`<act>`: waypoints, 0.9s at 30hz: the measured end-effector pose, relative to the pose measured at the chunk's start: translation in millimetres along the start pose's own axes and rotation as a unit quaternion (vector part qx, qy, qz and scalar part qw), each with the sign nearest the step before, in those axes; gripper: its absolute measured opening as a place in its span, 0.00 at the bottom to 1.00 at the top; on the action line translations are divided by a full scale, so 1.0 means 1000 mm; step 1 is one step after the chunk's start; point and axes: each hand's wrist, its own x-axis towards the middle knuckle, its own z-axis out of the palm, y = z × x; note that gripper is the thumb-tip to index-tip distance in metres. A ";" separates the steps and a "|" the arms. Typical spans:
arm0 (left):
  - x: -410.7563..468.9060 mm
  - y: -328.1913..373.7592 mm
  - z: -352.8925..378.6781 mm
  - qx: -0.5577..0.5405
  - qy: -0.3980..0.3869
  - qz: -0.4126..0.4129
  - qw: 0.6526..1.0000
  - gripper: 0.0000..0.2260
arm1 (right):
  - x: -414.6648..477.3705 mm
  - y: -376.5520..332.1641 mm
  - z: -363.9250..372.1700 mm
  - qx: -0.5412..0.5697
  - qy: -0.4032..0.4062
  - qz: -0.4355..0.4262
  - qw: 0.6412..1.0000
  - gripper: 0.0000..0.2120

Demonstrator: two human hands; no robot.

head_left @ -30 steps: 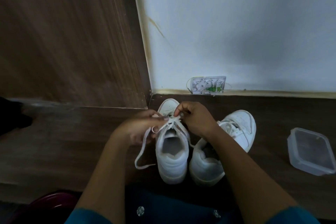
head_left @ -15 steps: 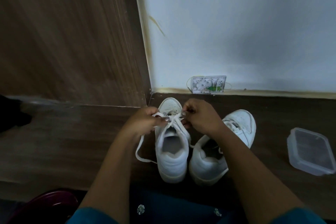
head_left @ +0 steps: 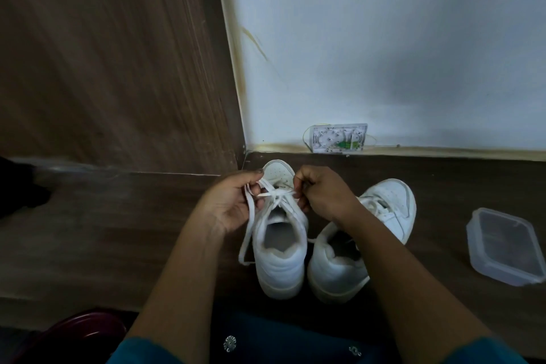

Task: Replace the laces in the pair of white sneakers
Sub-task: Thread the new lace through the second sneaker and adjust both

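The white wall fills my view from 12 to 3 o'clock, and a wood panel takes 9 to 12. The dark floor runs across the lower half.

Both sneakers stand on it at 6 o'clock, heels toward me. The left sneaker points to 12. The right sneaker is just beside it at its 3 o'clock, with its toe angled toward 1. A clear lidded box sits well apart at 4 o'clock.

The left hand is over the left sneaker's 10 o'clock side, fingers curled and gripping the lace. The right hand is at that shoe's 1 o'clock, fingers curled tight and pinching the other run of the lace. A short stretch is drawn taut between the two hands above the tongue.

A small wall plate sits at the wall's foot, at 12 o'clock from the shoes. The lace's free tail hangs from the left hand down the shoe's 9 o'clock side to the floor.
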 end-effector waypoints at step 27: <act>-0.005 0.001 0.006 0.089 -0.021 0.029 0.995 0.11 | -0.005 -0.005 0.005 0.165 -0.009 0.048 0.985 0.12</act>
